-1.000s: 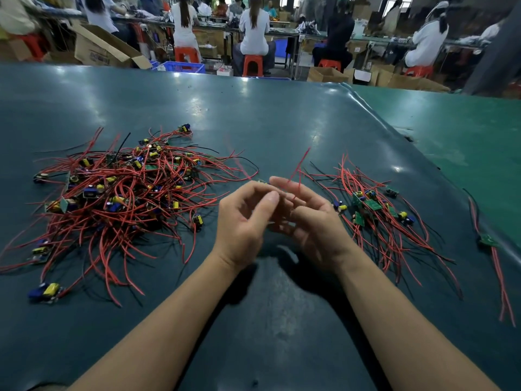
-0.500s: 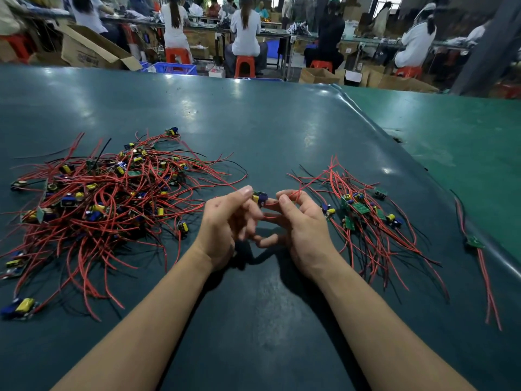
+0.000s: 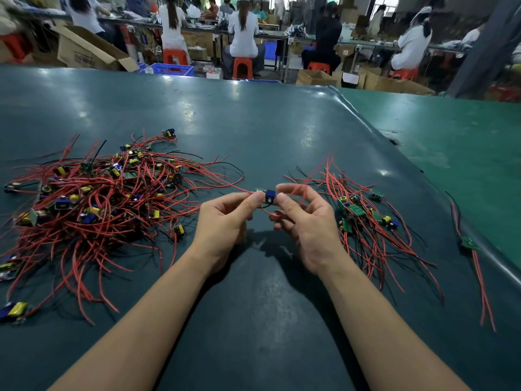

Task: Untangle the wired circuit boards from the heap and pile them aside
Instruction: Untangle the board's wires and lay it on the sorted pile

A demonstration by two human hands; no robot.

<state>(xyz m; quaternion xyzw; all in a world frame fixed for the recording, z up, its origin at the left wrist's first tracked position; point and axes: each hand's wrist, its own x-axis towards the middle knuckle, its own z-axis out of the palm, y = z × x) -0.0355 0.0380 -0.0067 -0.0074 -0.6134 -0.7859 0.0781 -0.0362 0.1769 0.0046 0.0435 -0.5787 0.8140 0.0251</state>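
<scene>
Both hands meet over the middle of the dark green table (image 3: 253,122), pinching one small board (image 3: 266,196) between them, raised a little above the surface. The left hand (image 3: 225,221) holds it from the left with thumb and forefinger curled in; the right hand (image 3: 307,224) grips it from the right with its thumb, the forefinger arched above, and a red wire (image 3: 296,190) loops across those fingers. Another red lead runs from the board leftward into the heap (image 3: 93,198), a thick tangle of red and a few black wires with yellow and blue parts scattered through it, lying well left of the hands. To the right, just beside the right wrist, lies the smaller pile (image 3: 363,215) of boards with wires fanned toward the near edge. Farther right, on the table's raised lip, lies a lone board with wires (image 3: 469,244). Beyond the table, people sit on orange stools (image 3: 244,66) at benches, with cardboard boxes (image 3: 87,52) and a blue crate (image 3: 172,69) on the floor.
</scene>
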